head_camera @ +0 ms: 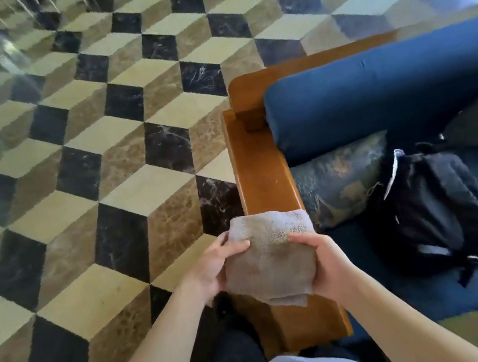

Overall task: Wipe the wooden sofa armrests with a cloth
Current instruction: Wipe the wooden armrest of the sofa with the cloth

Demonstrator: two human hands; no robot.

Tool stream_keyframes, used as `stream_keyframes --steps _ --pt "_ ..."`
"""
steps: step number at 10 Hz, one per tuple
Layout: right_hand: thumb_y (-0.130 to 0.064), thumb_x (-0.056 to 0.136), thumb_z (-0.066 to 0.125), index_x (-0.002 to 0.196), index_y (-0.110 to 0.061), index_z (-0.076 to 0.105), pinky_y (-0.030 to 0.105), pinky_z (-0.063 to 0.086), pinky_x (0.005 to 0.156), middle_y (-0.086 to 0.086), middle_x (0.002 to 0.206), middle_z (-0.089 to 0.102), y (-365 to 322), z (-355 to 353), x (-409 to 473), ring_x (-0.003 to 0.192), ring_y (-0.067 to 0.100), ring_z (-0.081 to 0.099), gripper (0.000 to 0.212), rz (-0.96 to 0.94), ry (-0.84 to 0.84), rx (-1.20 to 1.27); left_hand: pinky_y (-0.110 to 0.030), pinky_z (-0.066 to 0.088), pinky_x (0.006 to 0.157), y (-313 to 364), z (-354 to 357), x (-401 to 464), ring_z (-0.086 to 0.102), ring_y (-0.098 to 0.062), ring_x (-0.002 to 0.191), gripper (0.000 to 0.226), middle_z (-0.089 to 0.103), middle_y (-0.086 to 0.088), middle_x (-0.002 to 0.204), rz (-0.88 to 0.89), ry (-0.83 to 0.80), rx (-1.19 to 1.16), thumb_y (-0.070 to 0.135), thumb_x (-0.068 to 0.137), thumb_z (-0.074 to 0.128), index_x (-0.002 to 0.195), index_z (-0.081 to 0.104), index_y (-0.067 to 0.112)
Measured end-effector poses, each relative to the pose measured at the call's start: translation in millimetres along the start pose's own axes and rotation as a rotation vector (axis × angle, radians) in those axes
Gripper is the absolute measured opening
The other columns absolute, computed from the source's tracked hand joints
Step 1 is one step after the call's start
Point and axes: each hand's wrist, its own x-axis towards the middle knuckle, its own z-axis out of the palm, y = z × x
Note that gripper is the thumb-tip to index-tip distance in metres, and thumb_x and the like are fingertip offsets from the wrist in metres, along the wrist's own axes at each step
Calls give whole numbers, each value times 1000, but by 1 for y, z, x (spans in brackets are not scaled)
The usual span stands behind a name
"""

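A folded grey-beige cloth [270,256] hangs over the near part of the sofa's glossy wooden armrest [261,174], which runs away from me toward the backrest. My left hand [213,267] grips the cloth's left edge, thumb on top. My right hand [325,260] holds its right edge. Both hands keep the cloth spread flat; I cannot tell whether it touches the wood beneath. The armrest's near end shows below the cloth.
The sofa has blue cushions [388,92] and a patterned pillow [342,178] beside the armrest. A black backpack [432,209] lies on the seat. Left of the sofa spreads a marble floor [92,170] with a cube pattern. My dark trousers show beneath my arms.
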Motion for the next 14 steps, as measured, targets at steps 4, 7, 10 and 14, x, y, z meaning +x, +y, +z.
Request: stream_keyframes --steps 4,7,10,14 --pt "-17 78 79 128 -5 62 41 64 63 18 101 80 86 44 22 88 34 79 54 -144 474 530 -45 59 95 48 2 125 64 -22 112 40 64 1 121 -288 -420 1021 28 91 70 129 57 34" --pt "-5 94 68 119 2 66 52 58 96 25 110 77 155 86 24 102 40 76 26 -280 590 856 -44 53 102 20 2 111 63 -22 112 37 65 -3 122 -222 -510 1309 16 94 64 130 58 21" --pt "0 95 62 118 8 67 51 60 88 27 106 77 186 120 74 102 42 74 24 -249 679 1115 -31 45 88 8 -18 127 56 -15 107 47 61 0 130 -125 -569 1610 25 97 59 143 51 22" --pt "-29 105 52 135 9 55 50 51 103 31 131 63 197 77 85 121 48 61 49 -65 1327 1023 -44 51 107 6 17 196 52 -30 133 78 44 -11 150 266 -767 1927 30 95 69 158 23 24"
